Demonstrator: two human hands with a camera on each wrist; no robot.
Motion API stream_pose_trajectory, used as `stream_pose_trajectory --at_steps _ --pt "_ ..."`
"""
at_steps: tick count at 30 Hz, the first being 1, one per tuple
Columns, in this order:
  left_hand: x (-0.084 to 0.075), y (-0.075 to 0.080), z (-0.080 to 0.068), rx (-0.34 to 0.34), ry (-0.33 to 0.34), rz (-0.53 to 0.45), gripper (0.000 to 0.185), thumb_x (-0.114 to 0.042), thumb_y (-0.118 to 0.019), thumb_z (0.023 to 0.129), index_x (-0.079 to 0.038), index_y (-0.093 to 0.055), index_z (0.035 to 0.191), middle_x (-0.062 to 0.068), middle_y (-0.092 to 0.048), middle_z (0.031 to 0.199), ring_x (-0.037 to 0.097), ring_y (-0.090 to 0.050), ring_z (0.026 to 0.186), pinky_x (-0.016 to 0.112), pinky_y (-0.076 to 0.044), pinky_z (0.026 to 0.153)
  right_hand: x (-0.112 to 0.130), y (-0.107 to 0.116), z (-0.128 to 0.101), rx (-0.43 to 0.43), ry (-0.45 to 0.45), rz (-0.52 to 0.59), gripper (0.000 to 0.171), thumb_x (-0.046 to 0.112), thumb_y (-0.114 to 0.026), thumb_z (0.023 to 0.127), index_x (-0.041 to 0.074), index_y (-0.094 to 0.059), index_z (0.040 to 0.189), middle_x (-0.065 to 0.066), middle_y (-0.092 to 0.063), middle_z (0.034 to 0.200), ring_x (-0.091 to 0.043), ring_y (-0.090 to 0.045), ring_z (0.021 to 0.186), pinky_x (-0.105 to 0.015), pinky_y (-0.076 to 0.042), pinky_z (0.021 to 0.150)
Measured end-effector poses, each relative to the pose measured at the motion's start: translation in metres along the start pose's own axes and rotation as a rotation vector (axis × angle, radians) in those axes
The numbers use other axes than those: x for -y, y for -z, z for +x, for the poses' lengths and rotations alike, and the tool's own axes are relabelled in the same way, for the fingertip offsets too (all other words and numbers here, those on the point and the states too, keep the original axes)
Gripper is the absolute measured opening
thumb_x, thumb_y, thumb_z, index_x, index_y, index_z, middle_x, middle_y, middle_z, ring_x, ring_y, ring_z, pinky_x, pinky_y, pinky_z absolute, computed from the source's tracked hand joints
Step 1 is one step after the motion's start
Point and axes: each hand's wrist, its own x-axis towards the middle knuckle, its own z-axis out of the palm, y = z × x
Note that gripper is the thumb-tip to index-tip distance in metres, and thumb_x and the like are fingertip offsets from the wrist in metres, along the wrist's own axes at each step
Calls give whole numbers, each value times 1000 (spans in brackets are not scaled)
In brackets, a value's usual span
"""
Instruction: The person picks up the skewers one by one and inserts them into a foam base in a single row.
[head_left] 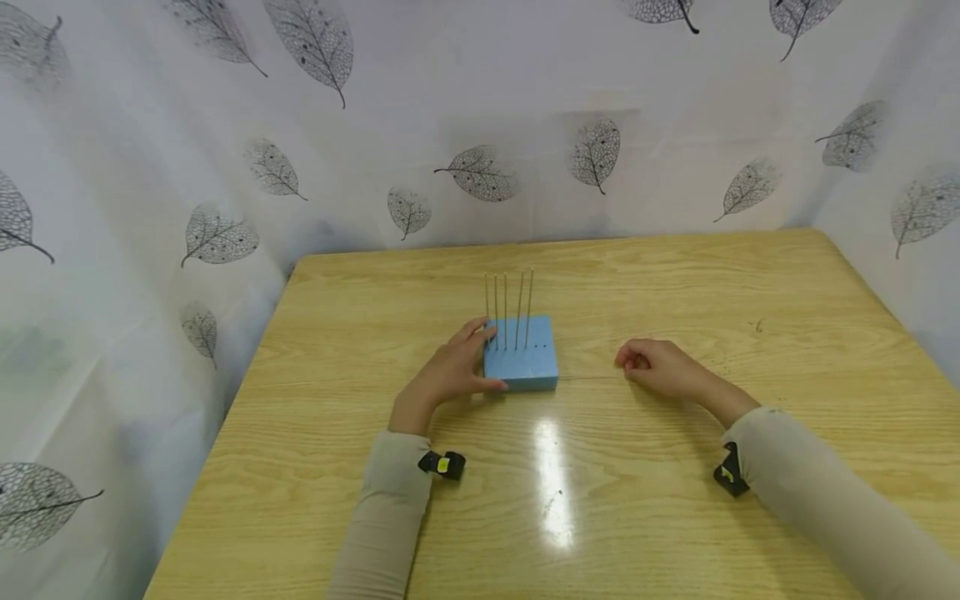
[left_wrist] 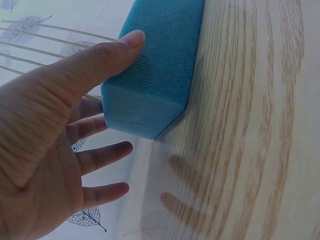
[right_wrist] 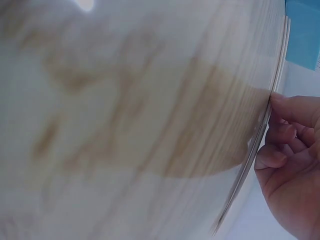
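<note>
- The left hand [head_left: 450, 372] rests against the left side of a blue foam block [head_left: 522, 360], thumb along its near edge and fingers reaching behind its far-left corner; the left wrist view shows the thumb [left_wrist: 107, 55] pressed flat on the foam block's [left_wrist: 155, 70] face while the other fingers stay straight and spread, so the hand steadies the block more than it clasps it.
- The right hand [head_left: 654, 367] lies on the table well to the right of the block, fingers curled inward; in the right wrist view its fingertips [right_wrist: 280, 102] pinch a thin pale stick [right_wrist: 255, 150] that lies along the tabletop.
- The block sits near the middle of the wooden table [head_left: 675, 517], with five thin sticks [head_left: 510, 308] standing upright in a row along its far part and a couple of small dark holes to their right.
- Small black-and-yellow wrist devices [head_left: 442, 464] sit on both beige sleeves.
- A white curtain with grey leaf prints [head_left: 480, 171] surrounds the table at the back and both sides.
</note>
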Motion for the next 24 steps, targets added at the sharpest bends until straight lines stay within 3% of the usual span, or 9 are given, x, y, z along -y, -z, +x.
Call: stream_pose_trajectory --at_steps 9,13,17,24 --pt "0 0 0 1 2 -8 93 -49 -71 70 -12 -27 142 7 -16 149 23 -19 135 46 -29 103 0 2 -2 -36 11 -33 8 4 -59 85 5 -64 92 0 -60 82 -10 -49 70 -26 -42 61" --pt "1 0 0 1 2 -12 93 -49 -71 70 -12 -26 143 7 -16 149 23 -18 135 45 -29 103 1 7 -3 -112 21 -76 12 5 -57 87 5 -66 95 -2 -60 84 -12 -47 70 -28 -42 62" --pt "0 0 0 -2 2 -16 93 -48 -71 70 -11 -26 143 6 -16 149 23 -18 135 45 -28 104 6 16 -2 -207 85 -104 13 1 -56 86 2 -66 95 -4 -59 84 -10 -43 66 -25 -39 57" --pt "0 0 0 4 7 -14 93 -48 -71 70 -11 -26 143 5 -15 149 23 -19 135 46 -28 103 20 27 6 -384 143 -78 7 4 -58 86 2 -64 88 -2 -53 75 -8 -37 57 -22 -33 49"
